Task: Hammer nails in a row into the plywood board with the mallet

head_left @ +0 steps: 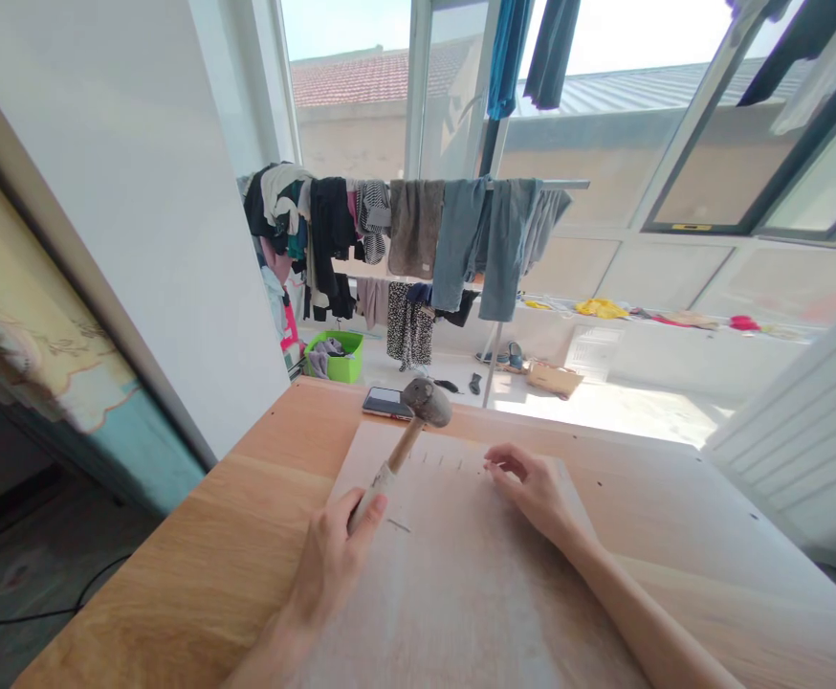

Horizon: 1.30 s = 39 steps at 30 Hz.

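My left hand [339,550] is closed around the light-coloured grip of a hammer [407,445]. The hammer's grey, rounded head is raised above the far part of a pale wooden board [447,593]. Several thin nails [441,460] stand upright in a short row on that board. Another nail [399,525] lies flat, just right of my left hand. To the right of the row, my right hand [533,488] has its thumb and index fingertips pinched together low over the board. Whatever is between those fingertips is too small to make out.
The board lies on a wooden table [246,536]. A phone [387,402] rests by the far edge, behind the hammer head. Beyond the table are a rack of hanging clothes [418,225], a green basket [346,359] and a cardboard box [553,379]. A white wall stands at left.
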Motion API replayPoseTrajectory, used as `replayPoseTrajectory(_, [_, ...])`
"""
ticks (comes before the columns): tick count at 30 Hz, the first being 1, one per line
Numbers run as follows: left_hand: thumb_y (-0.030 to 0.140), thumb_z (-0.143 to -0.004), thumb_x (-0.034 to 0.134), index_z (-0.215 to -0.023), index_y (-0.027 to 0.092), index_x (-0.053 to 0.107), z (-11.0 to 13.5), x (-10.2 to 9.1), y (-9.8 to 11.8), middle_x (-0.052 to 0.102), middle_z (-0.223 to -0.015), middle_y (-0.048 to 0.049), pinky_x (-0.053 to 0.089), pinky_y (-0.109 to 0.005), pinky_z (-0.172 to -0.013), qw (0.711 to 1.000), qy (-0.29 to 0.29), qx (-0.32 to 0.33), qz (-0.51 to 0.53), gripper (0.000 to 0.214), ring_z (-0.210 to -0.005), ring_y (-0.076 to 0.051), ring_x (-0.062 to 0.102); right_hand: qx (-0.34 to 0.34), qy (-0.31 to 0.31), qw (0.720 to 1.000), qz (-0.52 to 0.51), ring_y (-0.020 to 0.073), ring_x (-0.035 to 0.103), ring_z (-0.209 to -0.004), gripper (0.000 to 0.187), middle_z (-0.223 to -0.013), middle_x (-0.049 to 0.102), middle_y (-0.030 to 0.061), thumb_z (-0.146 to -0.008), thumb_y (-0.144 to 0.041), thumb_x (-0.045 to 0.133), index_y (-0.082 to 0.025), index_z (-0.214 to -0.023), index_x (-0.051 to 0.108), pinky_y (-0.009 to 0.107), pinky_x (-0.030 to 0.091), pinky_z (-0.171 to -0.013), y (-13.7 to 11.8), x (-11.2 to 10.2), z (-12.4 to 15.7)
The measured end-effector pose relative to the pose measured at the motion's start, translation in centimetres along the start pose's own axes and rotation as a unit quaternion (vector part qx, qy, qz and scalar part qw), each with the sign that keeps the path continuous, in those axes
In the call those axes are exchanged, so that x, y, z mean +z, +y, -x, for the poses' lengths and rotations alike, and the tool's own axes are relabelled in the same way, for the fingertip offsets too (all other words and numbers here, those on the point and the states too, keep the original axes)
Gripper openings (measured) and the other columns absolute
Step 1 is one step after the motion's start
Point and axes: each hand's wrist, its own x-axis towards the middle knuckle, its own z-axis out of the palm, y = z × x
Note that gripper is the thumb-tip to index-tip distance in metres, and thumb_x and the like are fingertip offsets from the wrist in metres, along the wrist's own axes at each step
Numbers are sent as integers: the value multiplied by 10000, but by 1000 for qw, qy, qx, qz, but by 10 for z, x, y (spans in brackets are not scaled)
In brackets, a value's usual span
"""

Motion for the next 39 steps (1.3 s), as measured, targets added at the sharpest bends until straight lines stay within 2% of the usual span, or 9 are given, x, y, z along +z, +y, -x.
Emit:
replayPoseTrajectory(4, [756, -923, 390, -673, 212, 501, 1, 1, -1, 457, -567, 34, 327, -246, -572, 1000, 6, 7, -7, 609, -556, -149, 496, -10, -20, 1000, 2, 211, 699, -784, 185, -883, 752, 54, -839, -353, 552, -222, -826, 683, 340, 545, -784, 0, 4, 2])
replayPoseTrajectory(10, [747, -930, 385, -672, 210, 505, 2, 2, 1, 437, -566, 40, 317, -244, -568, 1000, 5, 18, -16, 608, -542, -140, 476, 1, -22, 1000, 19, 187, 659, -652, 196, -818, 741, 35, -858, -350, 538, -224, -857, 688, 324, 532, -689, -2, 3, 1])
replayPoseTrajectory(15, [744, -929, 390, -664, 213, 495, 1, 1, 5, 418, -555, 44, 311, -244, -565, 999, 3, 23, -28, 603, -534, -139, 463, 6, -18, 999, 31, 180, 642, -619, 198, -825, 749, 29, -857, -356, 539, -236, -877, 696, 330, 535, -693, -4, 3, 1])
replayPoseTrajectory(28, [721, -944, 402, -691, 215, 525, 4, 1, 4, 440, -569, 42, 280, -246, -553, 999, -6, 31, -32, 579, -544, -139, 436, -12, -26, 998, 55, 192, 675, -691, 139, -897, 761, 21, -877, -326, 532, -270, -874, 660, 330, 548, -754, -6, 3, 2])
replayPoseTrajectory(33, [711, -948, 399, -695, 215, 532, 4, 1, 5, 446, -574, 40, 282, -246, -557, 999, -7, 35, -35, 572, -549, -140, 439, -12, -35, 997, 63, 195, 683, -691, 170, -871, 765, 24, -896, -346, 512, -264, -856, 655, 325, 544, -747, -9, 2, 2])
replayPoseTrajectory(39, [670, -962, 426, -694, 213, 530, 5, 0, 5, 444, -583, 42, 292, -245, -574, 999, -9, 39, -32, 540, -566, -142, 453, -2, -37, 997, 66, 195, 685, -697, 225, -849, 759, 10, -836, -324, 538, -245, -1009, 658, 332, 532, -761, -5, 4, 2])
